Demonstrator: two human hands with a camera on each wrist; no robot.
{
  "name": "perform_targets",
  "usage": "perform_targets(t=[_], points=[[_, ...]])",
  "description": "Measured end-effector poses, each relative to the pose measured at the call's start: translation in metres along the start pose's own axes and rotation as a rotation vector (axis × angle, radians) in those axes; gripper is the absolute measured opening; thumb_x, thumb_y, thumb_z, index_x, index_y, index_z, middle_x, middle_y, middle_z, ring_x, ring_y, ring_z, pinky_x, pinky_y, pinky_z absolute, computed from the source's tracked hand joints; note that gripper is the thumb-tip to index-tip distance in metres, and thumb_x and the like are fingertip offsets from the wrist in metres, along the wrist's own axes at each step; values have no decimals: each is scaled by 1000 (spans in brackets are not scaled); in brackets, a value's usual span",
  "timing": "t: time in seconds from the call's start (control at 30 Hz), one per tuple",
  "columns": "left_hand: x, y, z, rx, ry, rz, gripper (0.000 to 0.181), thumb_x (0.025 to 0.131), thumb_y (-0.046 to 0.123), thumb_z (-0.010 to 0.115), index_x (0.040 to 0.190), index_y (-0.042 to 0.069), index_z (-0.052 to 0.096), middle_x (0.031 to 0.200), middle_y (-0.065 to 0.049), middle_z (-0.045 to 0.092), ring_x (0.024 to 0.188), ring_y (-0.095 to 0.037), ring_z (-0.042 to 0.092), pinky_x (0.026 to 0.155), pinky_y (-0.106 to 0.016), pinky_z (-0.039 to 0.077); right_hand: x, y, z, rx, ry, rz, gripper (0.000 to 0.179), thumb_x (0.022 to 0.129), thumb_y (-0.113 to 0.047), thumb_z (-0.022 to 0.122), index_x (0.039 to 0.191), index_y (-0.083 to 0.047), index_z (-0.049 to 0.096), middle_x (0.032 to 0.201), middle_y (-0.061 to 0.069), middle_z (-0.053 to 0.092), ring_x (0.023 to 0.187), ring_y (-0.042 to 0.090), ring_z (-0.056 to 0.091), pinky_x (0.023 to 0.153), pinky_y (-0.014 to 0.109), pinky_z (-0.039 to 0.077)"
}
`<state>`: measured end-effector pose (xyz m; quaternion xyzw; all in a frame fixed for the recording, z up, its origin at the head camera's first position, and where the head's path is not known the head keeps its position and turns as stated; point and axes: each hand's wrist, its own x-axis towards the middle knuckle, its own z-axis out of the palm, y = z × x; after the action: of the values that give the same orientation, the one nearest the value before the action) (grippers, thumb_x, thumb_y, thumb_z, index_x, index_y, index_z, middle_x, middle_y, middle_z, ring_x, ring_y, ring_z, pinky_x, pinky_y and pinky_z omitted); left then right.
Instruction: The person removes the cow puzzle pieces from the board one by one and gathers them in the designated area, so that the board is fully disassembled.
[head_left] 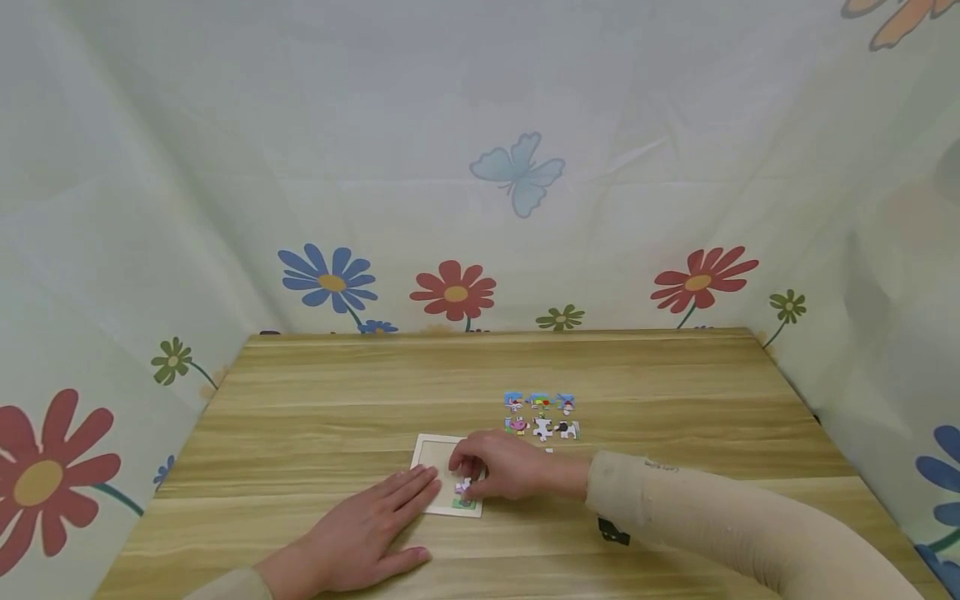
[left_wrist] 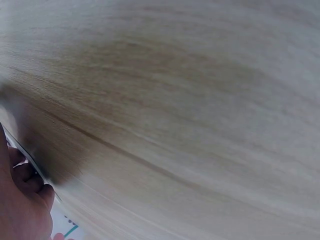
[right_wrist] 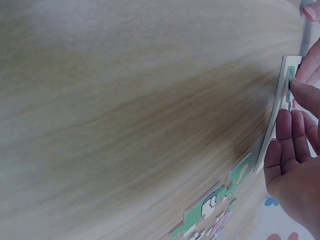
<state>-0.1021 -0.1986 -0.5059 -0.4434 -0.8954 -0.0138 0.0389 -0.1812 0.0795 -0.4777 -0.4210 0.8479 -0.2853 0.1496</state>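
A small pale puzzle tray (head_left: 431, 437) lies on the table, largely covered by both hands. My left hand (head_left: 367, 529) lies flat with straight fingers, their tips on the tray's left side. Over the tray's right side, my right hand (head_left: 506, 467) bends its thumb and fingers around a white and purple puzzle piece (head_left: 462, 486). Just below it, a green puzzle piece (head_left: 461, 503) sits in the tray's lower right corner. In the right wrist view, the thumb (right_wrist: 305, 95) touches a piece at the tray (right_wrist: 272, 125). The fingers partly hide how the pieces meet.
Several loose puzzle pieces (head_left: 542, 402) lie in rows behind the right hand, some hidden by it. A small black object (head_left: 613, 531) shows beneath the right sleeve. The wooden table (head_left: 337, 375) ends at a flower-printed cloth (head_left: 517, 83).
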Motion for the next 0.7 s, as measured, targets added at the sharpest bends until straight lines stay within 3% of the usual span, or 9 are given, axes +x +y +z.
perform_targets(t=[0.33,0.7], points=[[0,0,1,6,0,-3,79,110,64,40,164,7,42,171,-11,40,156,-26,39,122,-43,42,-1,1,-1,57,-4,15,21,92,-11,85,110,-10,75,97,-4,72,87,4,65,79,18,54],[0,1,1,20,-1,0,80,110,65,40,164,7,43,170,-11,40,156,-26,40,122,-43,43,-3,3,-3,211,-5,37,13,94,-3,81,104,-10,75,92,-9,70,85,0,63,81,19,57]])
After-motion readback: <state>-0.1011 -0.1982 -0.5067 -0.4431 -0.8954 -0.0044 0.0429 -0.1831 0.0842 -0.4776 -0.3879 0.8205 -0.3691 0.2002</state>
